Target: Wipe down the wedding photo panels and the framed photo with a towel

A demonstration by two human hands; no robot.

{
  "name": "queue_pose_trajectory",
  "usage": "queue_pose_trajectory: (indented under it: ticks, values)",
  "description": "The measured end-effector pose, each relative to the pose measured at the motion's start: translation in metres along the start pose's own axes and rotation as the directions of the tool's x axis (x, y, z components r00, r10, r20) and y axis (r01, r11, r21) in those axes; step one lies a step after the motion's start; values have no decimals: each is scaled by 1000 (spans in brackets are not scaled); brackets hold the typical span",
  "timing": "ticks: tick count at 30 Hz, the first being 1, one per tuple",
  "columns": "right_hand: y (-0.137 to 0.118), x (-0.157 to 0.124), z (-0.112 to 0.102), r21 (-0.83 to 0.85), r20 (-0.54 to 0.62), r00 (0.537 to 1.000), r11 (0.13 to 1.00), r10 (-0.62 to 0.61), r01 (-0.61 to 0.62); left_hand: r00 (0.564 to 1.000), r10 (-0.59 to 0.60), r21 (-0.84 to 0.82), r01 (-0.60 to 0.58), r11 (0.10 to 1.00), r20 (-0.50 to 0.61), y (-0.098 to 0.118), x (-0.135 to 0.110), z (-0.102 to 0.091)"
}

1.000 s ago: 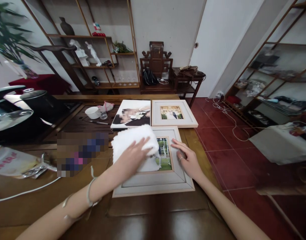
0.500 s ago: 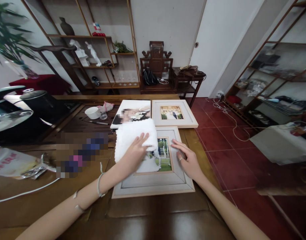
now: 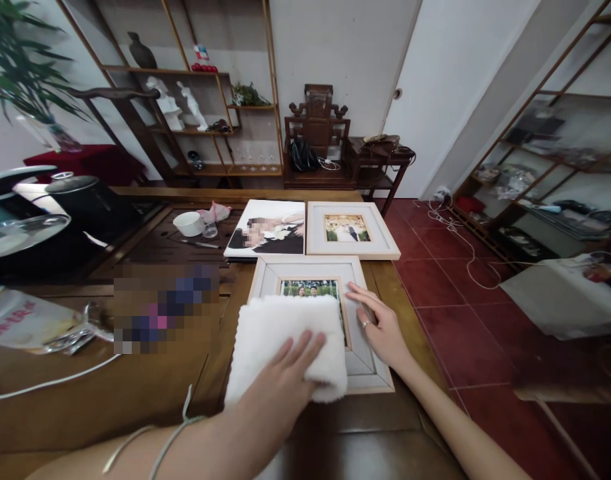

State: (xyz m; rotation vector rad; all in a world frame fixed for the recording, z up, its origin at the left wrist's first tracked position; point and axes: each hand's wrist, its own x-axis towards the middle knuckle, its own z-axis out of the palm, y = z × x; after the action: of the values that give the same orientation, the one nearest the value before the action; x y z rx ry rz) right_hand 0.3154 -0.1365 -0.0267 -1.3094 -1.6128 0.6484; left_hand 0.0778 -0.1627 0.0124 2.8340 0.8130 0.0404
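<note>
My left hand (image 3: pixel 292 370) is on a folded white fluffy cloth (image 3: pixel 270 327), its fingers over the top and its thumb by the folded right edge. That cloth covers the lower left of a pale picture frame (image 3: pixel 370 373), hiding much of its photo (image 3: pixel 315 289) of two people outdoors. On the frame's right border rests my right hand (image 3: pixel 382 327), fingers stretched out and a ring on one of them. Behind lie a second framed photo (image 3: pixel 352 207) and a frameless photo panel (image 3: pixel 242 223), side by side.
To the left on the wooden table (image 3: pixel 185 413) are a white cup (image 3: pixel 188 225), a black kettle (image 3: pixel 78 200), a plastic packet (image 3: pixel 28 320) and a blurred-out patch. A white cable runs along there. Red floor tiles (image 3: pixel 430 287) lie beyond the table's right edge.
My left hand has drawn the cloth toward me and a little right, from the frame's upper left to its lower part. The photo's top now shows. My right hand stays on the border.
</note>
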Motion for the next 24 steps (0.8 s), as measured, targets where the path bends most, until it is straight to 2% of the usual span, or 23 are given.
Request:
queue_pose_trajectory:
  ticks: [3, 6, 9, 13, 15, 17, 19, 21, 24]
  values:
    - [1, -1, 0, -6, -3, 1000, 1000, 0, -1, 993, -102, 66, 106, 992, -64, -17, 19, 0]
    - [3, -1, 0, -5, 4, 1000, 1000, 3, -3, 970, -145, 116, 169, 979, -193, -36, 35, 0]
    - [4, -2, 0, -8, 12, 1000, 1000, 2, -2, 940, -126, 114, 170, 979, -318, -52, 47, -5]
    - [6, -2, 0, -4, 0, 1000, 1000, -16, 16, 889, -121, 7, 139, 990, -442, -77, 66, -15]
    - [7, -2, 0, -3, -4, 1000, 1000, -15, 15, 900, -134, -38, 130, 991, -414, -90, 78, -18]
    - [7, -2, 0, -7, 0, 1000, 1000, -5, 5, 938, -131, -47, 122, 991, -321, -98, 86, -18]
    - [7, -2, 0, -12, 6, 1000, 1000, 7, -7, 971, -97, -26, 94, 995, -218, -96, 88, -18]
    - [7, -2, 0, -15, 8, 1000, 1000, 16, -16, 991, -29, 21, 32, 999, -130, -82, 81, -18]
    - [6, -1, 0, -18, 11, 1000, 1000, 25, -25, 997, 81, 78, -82, 994, 16, -48, 58, -23]
